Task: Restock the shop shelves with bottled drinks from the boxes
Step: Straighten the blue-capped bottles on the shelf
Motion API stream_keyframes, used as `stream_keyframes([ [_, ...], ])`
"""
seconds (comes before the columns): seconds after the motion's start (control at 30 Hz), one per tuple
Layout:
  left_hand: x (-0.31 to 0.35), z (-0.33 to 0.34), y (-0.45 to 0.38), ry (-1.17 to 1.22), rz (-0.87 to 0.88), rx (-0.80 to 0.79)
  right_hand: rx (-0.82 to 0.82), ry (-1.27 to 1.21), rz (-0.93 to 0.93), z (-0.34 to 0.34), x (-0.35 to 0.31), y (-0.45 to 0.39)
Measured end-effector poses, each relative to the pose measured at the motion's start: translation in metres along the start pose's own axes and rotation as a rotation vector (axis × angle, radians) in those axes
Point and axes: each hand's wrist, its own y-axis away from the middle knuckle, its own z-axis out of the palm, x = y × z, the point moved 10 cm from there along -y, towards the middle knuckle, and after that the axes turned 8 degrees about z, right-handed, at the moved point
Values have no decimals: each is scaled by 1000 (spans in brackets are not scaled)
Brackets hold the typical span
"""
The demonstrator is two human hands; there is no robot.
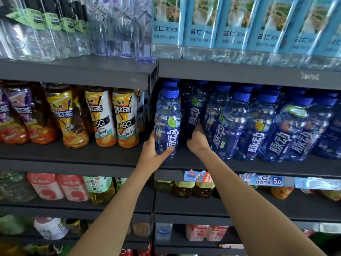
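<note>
**Shelving bay, blue-capped drinks row: condition at inspection**

Shelving is dark grey metal, in two bays divided by an upright, with at least five tiers in view. The landmark for this report is the middle shelf (239, 164) of the right-hand bay. Its front edge carries a strip of price labels (262, 180), one reading 5.0.

On that shelf stands a row of blue bottles (258, 126): clear blue-tinted plastic, blue screw caps, dark blue wrap with large white characters and a small fruit emblem. They are packed several deep to the right of the hands.

At the left end of the shelf, beside the upright, the left hand (155, 148) grips one such bottle (168, 122) round its lower body, fingers curled under the base area and thumb across the front. The bottle is upright, its label showing a lime emblem; whether its base touches the shelf cannot be told.

Just to the right of it, the right hand (197, 139) reaches into the row, fingers wrapped against a darker second bottle (194, 115) set further back. The grip looks closed on it, though the fingertips are hidden.

Above the shelf: light-blue-labelled water bottles (230, 24). Left of it, across the upright: iced tea bottles (110, 117) with yellow and white labels. Below it: assorted tea and juice bottles (193, 188), somewhat blurred.
</note>
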Motion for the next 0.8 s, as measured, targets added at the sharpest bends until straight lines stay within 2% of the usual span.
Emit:
stream_keyframes([
  [0.13, -3, -3, -1, 24, -7, 4, 151, -119, 59, -12, -17, -14],
  [0.3, -16, 1, -1, 32, 28, 5, 363, -151, 263, -24, -13, -35],
  [0.43, -20, 1, -7, 16, 68, 19, 476, -269, 300, -27, -8, -46],
  [0.6, -27, 3, -6, 4, 54, 19, 483, -307, 159, -18, -11, -42],
  [0.8, -26, 2, -8, 0, 39, 13, 461, -249, 98, -21, -23, -32],
])
